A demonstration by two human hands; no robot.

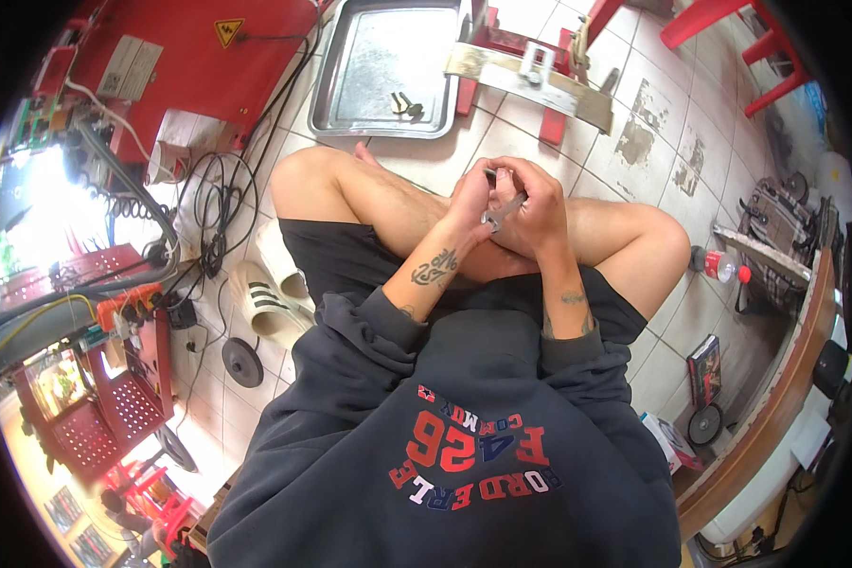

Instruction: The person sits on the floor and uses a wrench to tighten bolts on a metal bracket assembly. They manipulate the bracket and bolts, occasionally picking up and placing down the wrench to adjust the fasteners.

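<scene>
In the middle of the frame, two hands meet over the crossed legs. The left hand (471,201) and right hand (532,210) both curl tight around one small metal wrench (503,212). One metal tray (384,66) lies on the floor at the top.

Yellow triangular warning sign (228,32) with a black symbol, stuck on the red machine housing at upper left. Just below-left of it, a pale rectangular label plate (131,67) on the same red panel. On the tiled floor at right: a small dark rectangular package (704,368) with red markings, lying flat. Nearer the lower right, a white box (669,441) with red and blue print, partly hidden.
</scene>
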